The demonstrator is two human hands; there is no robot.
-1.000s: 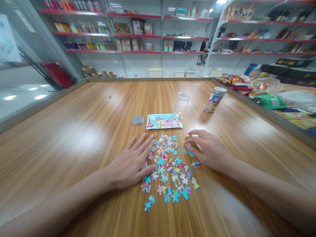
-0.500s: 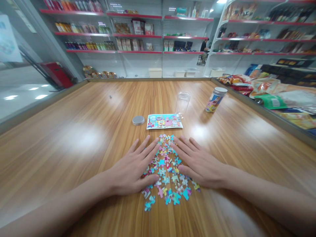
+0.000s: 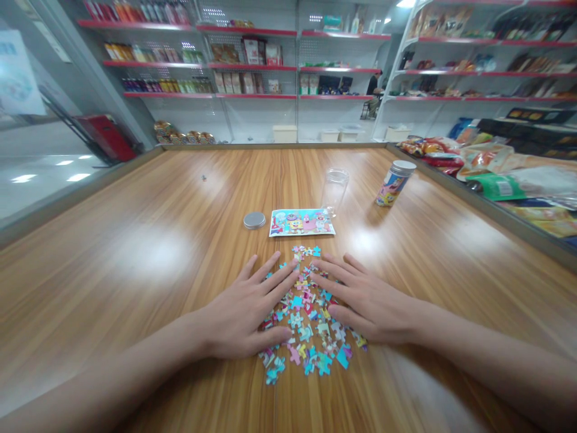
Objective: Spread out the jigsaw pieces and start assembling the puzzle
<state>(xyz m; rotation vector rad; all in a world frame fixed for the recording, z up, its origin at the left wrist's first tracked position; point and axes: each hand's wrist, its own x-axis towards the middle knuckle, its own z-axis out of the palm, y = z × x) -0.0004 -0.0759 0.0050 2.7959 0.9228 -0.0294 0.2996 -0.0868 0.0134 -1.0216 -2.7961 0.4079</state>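
A heap of small colourful puzzle pieces [image 3: 309, 319] lies on the wooden table [image 3: 148, 240]. My left hand [image 3: 246, 313] lies flat on the left side of the heap, fingers spread and open. My right hand [image 3: 365, 300] lies flat on the right side, fingers also spread and open, its fingertips close to those of the left hand. Beyond the heap lies a cartoon picture card [image 3: 302, 222]. A round metal lid [image 3: 254, 220] sits left of the card, and an open clear jar [image 3: 334, 189] stands behind it.
A capped jar with a cartoon label [image 3: 393, 182] stands further right. Bagged snacks [image 3: 500, 171] fill a bin along the table's right edge. Shop shelves [image 3: 252, 66] with goods line the back wall. A tiny dark object [image 3: 204, 178] lies far left on the table.
My right hand, curled at the heap's right edge, has flattened and slid left onto the pieces. Both hands have pressed inward, and the heap is now narrower between them.
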